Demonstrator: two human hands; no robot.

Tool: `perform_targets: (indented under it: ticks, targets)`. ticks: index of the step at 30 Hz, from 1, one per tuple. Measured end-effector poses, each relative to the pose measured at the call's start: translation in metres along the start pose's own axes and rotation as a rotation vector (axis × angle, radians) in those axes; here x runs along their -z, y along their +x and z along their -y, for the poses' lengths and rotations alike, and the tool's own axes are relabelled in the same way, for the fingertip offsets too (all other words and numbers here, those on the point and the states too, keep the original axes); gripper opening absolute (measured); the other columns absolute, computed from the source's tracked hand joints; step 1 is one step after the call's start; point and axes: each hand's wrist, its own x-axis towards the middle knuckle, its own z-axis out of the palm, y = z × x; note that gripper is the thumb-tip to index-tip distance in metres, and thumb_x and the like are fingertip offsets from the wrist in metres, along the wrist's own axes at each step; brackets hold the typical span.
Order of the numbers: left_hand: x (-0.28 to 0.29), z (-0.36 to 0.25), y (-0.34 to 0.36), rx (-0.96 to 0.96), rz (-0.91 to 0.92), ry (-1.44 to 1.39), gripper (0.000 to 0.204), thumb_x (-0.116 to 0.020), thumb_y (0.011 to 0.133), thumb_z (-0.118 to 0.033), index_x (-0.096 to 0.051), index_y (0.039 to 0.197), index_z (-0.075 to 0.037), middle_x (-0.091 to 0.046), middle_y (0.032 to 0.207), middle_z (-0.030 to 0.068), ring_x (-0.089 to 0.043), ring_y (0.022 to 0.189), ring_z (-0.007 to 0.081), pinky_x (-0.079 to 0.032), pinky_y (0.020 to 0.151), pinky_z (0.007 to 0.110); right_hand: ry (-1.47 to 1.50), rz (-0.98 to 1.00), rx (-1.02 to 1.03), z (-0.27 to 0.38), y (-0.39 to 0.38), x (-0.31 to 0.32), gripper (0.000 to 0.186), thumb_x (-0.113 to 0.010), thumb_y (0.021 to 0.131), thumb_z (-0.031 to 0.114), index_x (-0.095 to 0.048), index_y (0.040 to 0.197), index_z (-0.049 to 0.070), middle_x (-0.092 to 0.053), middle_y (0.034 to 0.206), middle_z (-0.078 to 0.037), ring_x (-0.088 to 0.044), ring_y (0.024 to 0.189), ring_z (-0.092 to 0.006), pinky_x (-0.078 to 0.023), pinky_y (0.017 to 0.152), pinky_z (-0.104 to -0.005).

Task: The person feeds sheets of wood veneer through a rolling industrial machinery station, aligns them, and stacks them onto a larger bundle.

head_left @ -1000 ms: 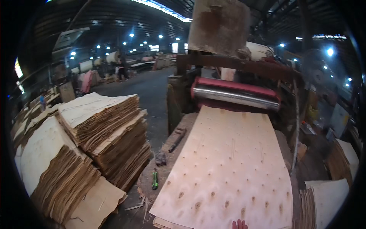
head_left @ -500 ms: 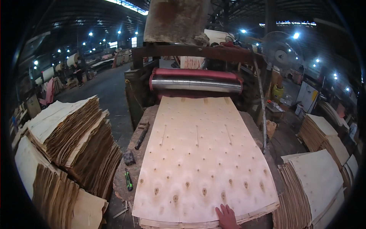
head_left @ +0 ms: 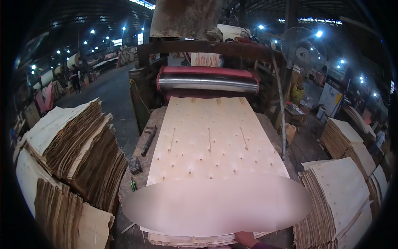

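Observation:
A pale wood veneer sheet (head_left: 207, 153) with dark knots and a few long slits lies on top of a stack of sheets (head_left: 190, 240). Its far end reaches toward a machine with a shiny metal roller (head_left: 209, 83) and a pink-red roller (head_left: 207, 71). At the near edge, right of the middle, my right hand (head_left: 246, 238) comes in from below against the stack. A smooth blurred oval covers the near part of the sheet and hides the fingers. My left hand is out of view.
Left of the sheet lie a green utility knife (head_left: 133, 185), a dark block (head_left: 134, 165) and a dark bar (head_left: 149, 142). Tall veneer stacks stand at left (head_left: 78, 145) and right (head_left: 340, 186). A pole (head_left: 282, 112) leans by the machine; a fan (head_left: 303, 54) stands behind.
The whole view has shifted, with the scene sitting slightly higher and further left. My right hand's fingers lay spread on the sheet before; now blur covers them. The sheet stays in place.

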Motion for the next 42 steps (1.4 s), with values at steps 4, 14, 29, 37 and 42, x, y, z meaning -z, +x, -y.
perform_targets:
  ticks: [4,14,29,37,42]
  targets:
    - [0.003,0.006,0.011,0.120,0.087,0.183,0.033,-0.057,0.087,-0.033,-0.068,0.095,-0.003,-0.069,0.089,0.0091,-0.063,0.084,0.0168,-0.049,0.077,0.031,-0.053,-0.113,0.060,-0.005,0.005,-0.005,0.070,-0.063,0.070,0.010,-0.043,0.136,0.007,-0.041,0.135,-0.023,-0.039,0.124,-0.0432,-0.035,0.100,-0.0504]
    - [0.025,-0.012,-0.001,0.082,0.262,0.110,0.039,-0.056,0.088,-0.039,-0.066,0.107,-0.006,-0.066,0.103,0.0098,-0.059,0.097,0.0191,-0.046,0.087,0.033,-0.043,-0.144,0.088,-0.004,0.006,0.005,0.067,-0.060,0.067,0.009,-0.048,0.133,0.012,-0.042,0.133,-0.021,-0.041,0.122,-0.0448,-0.039,0.095,-0.0524]
    - [0.011,0.032,-0.003,0.097,0.201,-0.084,0.037,-0.050,0.090,-0.033,-0.066,0.103,-0.003,-0.066,0.104,0.0091,-0.059,0.096,0.0192,-0.045,0.088,0.035,-0.041,-0.124,0.083,-0.010,0.003,-0.006,0.073,-0.064,0.064,0.010,-0.045,0.134,0.012,-0.040,0.134,-0.021,-0.041,0.121,-0.0464,-0.040,0.095,-0.0517]
    - [0.012,0.052,-0.005,0.130,0.232,-0.111,0.036,-0.050,0.090,-0.033,-0.066,0.103,-0.003,-0.066,0.104,0.0086,-0.059,0.095,0.0195,-0.045,0.087,0.036,-0.020,-0.128,0.105,-0.008,0.006,0.001,0.072,-0.064,0.065,0.009,-0.045,0.134,0.011,-0.040,0.134,-0.021,-0.041,0.121,-0.0467,-0.041,0.094,-0.0514]
    - [0.002,0.068,-0.005,0.096,0.199,-0.012,0.034,-0.050,0.089,-0.032,-0.066,0.100,-0.004,-0.067,0.101,0.0080,-0.059,0.094,0.0180,-0.046,0.084,0.035,-0.024,-0.132,0.102,-0.008,0.004,-0.002,0.070,-0.064,0.065,0.009,-0.046,0.133,0.011,-0.041,0.134,-0.021,-0.041,0.121,-0.0464,-0.041,0.094,-0.0510]
